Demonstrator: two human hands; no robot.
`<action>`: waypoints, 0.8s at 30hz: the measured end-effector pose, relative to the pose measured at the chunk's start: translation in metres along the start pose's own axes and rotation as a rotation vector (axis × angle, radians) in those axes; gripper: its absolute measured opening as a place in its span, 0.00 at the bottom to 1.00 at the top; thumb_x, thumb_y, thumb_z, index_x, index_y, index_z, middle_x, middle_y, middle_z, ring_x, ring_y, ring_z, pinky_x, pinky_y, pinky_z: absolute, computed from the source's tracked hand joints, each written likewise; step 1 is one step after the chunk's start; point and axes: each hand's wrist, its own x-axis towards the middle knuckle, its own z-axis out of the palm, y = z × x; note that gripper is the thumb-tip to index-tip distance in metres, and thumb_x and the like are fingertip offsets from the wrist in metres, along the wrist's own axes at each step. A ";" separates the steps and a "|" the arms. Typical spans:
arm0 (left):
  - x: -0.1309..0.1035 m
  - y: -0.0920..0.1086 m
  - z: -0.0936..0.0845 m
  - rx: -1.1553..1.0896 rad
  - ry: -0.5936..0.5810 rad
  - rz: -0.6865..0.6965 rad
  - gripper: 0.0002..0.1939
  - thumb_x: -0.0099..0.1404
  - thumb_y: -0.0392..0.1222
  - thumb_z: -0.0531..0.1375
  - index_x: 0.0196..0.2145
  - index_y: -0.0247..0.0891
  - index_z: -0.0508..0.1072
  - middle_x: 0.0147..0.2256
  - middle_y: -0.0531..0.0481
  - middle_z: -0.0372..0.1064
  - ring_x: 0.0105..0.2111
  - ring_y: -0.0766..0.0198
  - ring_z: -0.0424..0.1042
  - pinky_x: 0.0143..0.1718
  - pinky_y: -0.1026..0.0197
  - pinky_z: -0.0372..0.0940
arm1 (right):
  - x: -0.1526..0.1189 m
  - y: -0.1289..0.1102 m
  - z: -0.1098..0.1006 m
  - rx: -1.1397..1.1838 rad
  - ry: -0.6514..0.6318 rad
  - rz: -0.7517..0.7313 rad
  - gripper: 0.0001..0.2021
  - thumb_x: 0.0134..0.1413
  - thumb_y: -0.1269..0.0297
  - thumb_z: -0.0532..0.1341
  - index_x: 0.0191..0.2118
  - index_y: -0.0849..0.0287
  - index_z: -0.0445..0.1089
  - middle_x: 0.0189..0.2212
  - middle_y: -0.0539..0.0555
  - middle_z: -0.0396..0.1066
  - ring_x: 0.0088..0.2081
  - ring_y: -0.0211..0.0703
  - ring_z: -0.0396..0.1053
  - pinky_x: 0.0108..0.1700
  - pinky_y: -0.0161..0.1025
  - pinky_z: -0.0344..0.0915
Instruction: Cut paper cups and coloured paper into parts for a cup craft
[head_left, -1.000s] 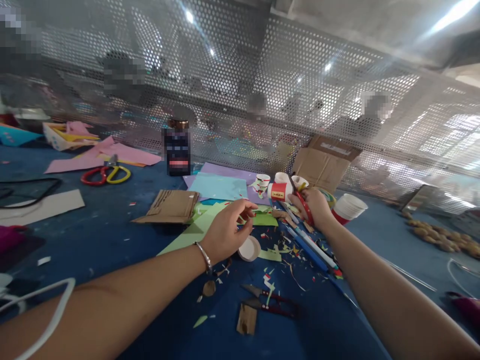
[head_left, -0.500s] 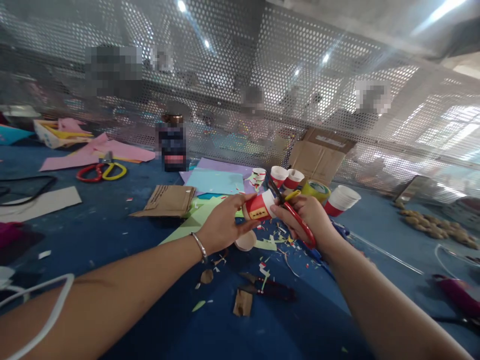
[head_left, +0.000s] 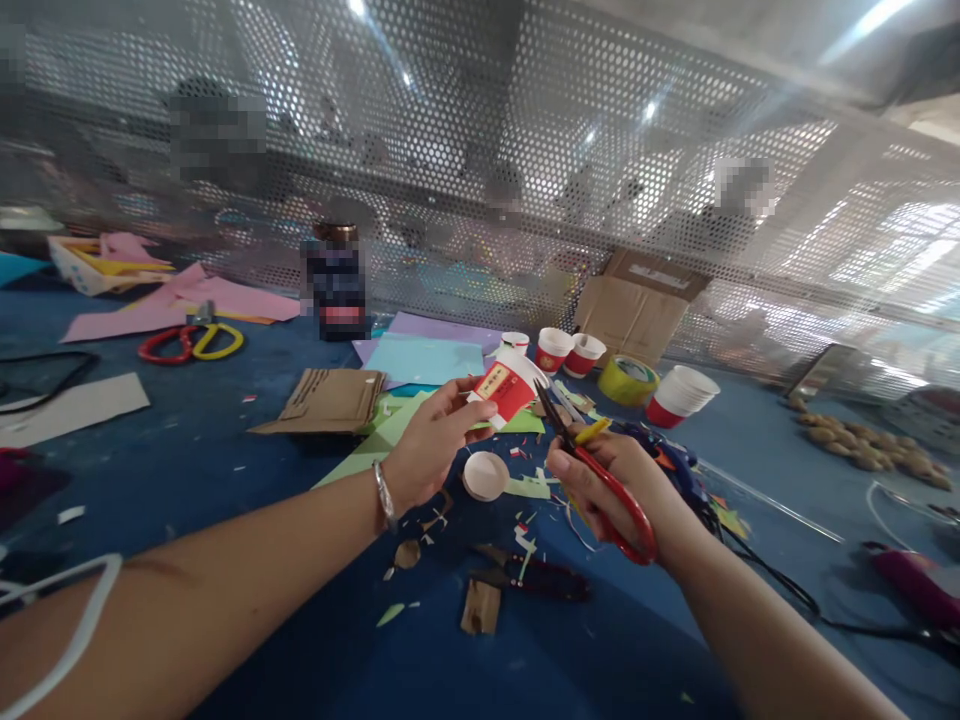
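My left hand (head_left: 439,440) is closed on a red and white paper cup (head_left: 513,388), held tilted above the table. Its fingers and thumb pinch the cup's lower side. In my right hand (head_left: 607,475) is a pair of scissors (head_left: 559,415) with red and yellow handles. The blades point up toward the cup and sit just right of it, apart from it. A round, shallow pale piece (head_left: 486,476) lies on the table beneath the cup. Paper scraps (head_left: 529,487) are scattered around it.
Dark snips (head_left: 536,575) and a cardboard scrap (head_left: 480,606) lie in front. Behind stand paper cups (head_left: 553,350), yellow tape (head_left: 628,380) and stacked cups (head_left: 681,396). At left are folded cardboard (head_left: 326,402), coloured paper (head_left: 424,358) and other scissors (head_left: 191,340). A perforated metal screen (head_left: 450,150) rises behind.
My right hand has drawn the scissors down and away from the cup. My left hand has turned the cup, so its label faces differently. The round pale piece is now more exposed.
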 end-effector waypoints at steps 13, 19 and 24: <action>0.004 -0.004 -0.005 0.069 -0.022 0.170 0.28 0.59 0.42 0.66 0.56 0.36 0.68 0.49 0.42 0.74 0.45 0.58 0.73 0.47 0.56 0.67 | 0.003 0.009 0.000 0.007 -0.289 -0.199 0.28 0.67 0.41 0.49 0.30 0.61 0.71 0.23 0.54 0.72 0.28 0.39 0.70 0.34 0.37 0.66; 0.001 -0.006 -0.008 0.319 0.013 0.260 0.24 0.59 0.41 0.66 0.52 0.36 0.67 0.48 0.44 0.74 0.45 0.59 0.73 0.43 0.58 0.68 | 0.006 0.012 0.000 -0.102 -0.314 -0.122 0.33 0.63 0.36 0.51 0.18 0.59 0.64 0.15 0.51 0.66 0.20 0.36 0.66 0.29 0.36 0.65; -0.002 -0.006 -0.009 0.344 -0.022 0.304 0.24 0.59 0.42 0.66 0.51 0.36 0.66 0.45 0.44 0.72 0.45 0.58 0.73 0.42 0.57 0.70 | 0.004 0.010 0.002 -0.086 -0.260 -0.082 0.31 0.59 0.34 0.52 0.21 0.57 0.62 0.13 0.49 0.62 0.18 0.35 0.62 0.25 0.35 0.61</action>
